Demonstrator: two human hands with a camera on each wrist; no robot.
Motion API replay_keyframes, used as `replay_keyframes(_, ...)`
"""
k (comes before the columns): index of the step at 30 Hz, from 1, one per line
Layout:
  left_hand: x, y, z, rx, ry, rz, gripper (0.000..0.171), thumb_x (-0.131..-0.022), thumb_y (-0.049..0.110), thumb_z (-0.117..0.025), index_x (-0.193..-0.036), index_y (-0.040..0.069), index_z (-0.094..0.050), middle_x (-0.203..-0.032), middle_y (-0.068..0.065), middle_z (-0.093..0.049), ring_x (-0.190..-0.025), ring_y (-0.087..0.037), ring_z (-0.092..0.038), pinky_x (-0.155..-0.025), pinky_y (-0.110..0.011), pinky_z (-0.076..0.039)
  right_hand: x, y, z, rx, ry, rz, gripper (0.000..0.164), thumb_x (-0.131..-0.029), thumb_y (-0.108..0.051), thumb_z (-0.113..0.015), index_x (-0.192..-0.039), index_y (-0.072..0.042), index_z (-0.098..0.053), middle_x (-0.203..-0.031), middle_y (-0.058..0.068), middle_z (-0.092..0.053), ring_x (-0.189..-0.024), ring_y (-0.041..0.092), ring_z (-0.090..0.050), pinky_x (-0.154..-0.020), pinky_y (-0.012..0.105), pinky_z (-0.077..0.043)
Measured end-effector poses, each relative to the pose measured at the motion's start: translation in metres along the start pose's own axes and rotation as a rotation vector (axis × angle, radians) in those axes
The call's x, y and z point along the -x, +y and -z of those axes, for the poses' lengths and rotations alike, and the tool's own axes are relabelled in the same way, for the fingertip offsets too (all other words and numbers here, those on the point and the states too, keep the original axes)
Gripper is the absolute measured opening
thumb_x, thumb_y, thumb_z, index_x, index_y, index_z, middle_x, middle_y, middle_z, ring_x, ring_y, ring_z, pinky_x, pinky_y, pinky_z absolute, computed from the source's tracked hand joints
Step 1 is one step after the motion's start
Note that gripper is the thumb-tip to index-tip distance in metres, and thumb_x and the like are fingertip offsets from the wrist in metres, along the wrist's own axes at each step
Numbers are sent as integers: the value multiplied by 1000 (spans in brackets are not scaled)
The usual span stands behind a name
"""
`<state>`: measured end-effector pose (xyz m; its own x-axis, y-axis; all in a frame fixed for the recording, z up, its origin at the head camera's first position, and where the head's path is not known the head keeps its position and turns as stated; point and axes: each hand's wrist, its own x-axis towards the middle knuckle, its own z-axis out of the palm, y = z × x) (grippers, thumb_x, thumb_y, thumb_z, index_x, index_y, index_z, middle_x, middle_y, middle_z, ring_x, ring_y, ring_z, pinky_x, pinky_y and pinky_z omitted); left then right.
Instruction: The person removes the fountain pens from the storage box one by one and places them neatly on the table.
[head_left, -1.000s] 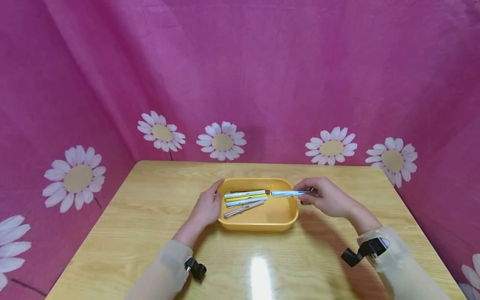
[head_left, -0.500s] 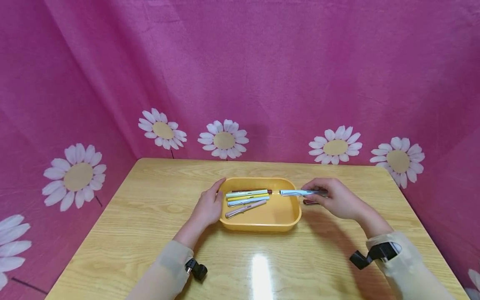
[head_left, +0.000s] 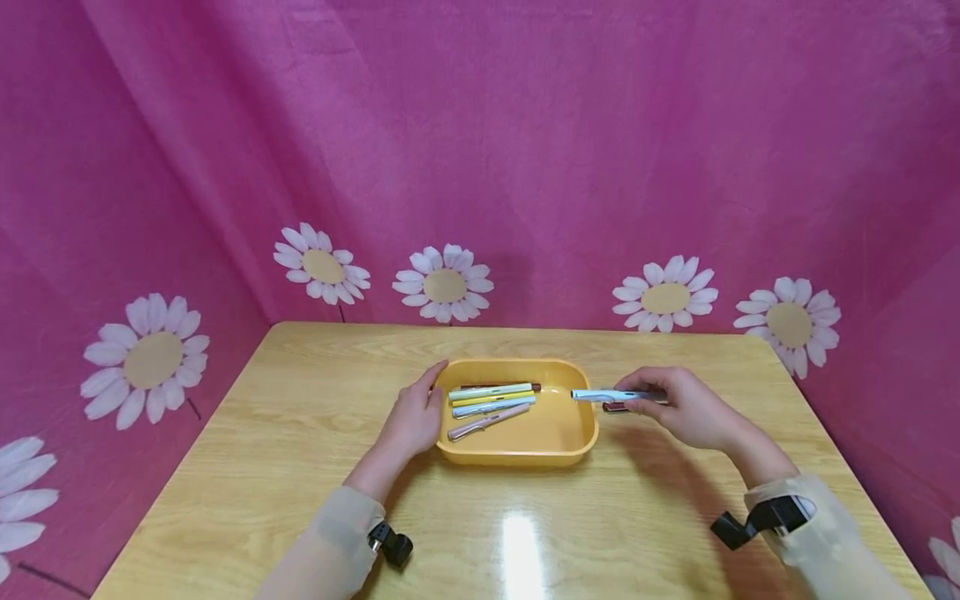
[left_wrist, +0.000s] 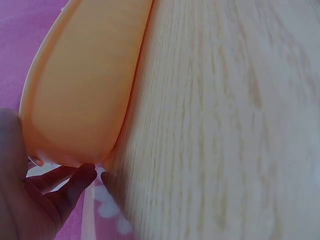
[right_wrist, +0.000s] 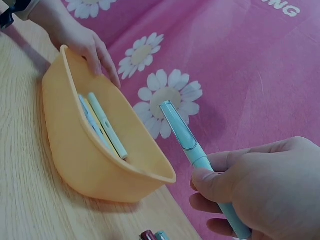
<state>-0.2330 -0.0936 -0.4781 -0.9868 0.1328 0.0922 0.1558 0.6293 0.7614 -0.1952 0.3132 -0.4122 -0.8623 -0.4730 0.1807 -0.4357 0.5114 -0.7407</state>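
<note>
A yellow plastic tray [head_left: 551, 457] sits on the table, and my left hand [head_left: 414, 417] grips its left end. In the left wrist view the fingertips [left_wrist: 87, 172] touch the tray's end wall from outside. My right hand [head_left: 686, 408] pinches a light blue pen [right_wrist: 180, 130] between thumb and fingers. That pen lies roughly level, its clip end over the tray's right rim. Inside the tray lie several capped pens: pale green [head_left: 487, 391], yellow [head_left: 517, 396], light blue [head_left: 495, 406], pinkish [head_left: 487, 423] and a mostly covered dark red one [head_left: 536, 387].
Just right of the tray, a dark red pen [head_left: 615, 408] lies on the wooden table [head_left: 315, 375], partly under my right hand. Beside it, the right wrist view shows a teal pen end [right_wrist: 161, 235]. A pink curtain [head_left: 525, 167] with white daisies hangs behind the table.
My right hand has drawn to the right with the light blue pen, from over the tray's inside to its right rim. My left hand stays on the tray's left end.
</note>
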Motion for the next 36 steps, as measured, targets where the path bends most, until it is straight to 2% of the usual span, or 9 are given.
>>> replay_keyframes(8, 0, -4, -1, -10, 1, -23, 50, -113, 16, -42, -163, 18, -44, -150, -20, -58, -137, -35, -54, -116, -55, -40, 4, 7, -1, 35, 4, -24, 19, -99, 0, -73, -115, -8, -77, -107, 5, -76, -93, 19, -69, -82, 28, -59)
replay_keyframes(19, 0, -2, 0, 5, -7, -28, 50, -113, 15, -41, -163, 18, -43, -150, -19, -58, -135, -30, -56, -114, -52, -42, 9, 10, -3, 46, 17, -49, 18, -99, -1, -73, -114, -10, -77, -106, 4, -74, -92, 20, -67, -80, 29, -58)
replay_keyframes(29, 0, -3, 1, 2, -3, -19, 50, -113, 17, -41, -163, 20, -43, -148, -19, -60, -130, -28, -59, -112, -51, -45, 8, 16, -2, 56, 37, -22, 18, -98, 2, -73, -111, -10, -77, -104, 10, -74, -89, 16, -65, -75, 27, -56)
replay_keyframes(36, 1, -2, 1, 2, -1, -12, 50, -113, 17, -41, -163, 21, -44, -149, -19, -59, -133, -30, -57, -114, -51, -42, 9, 18, 0, 79, 43, -17, 18, -97, 1, -75, -111, -10, -77, -104, 6, -74, -89, 15, -64, -75, 27, -55)
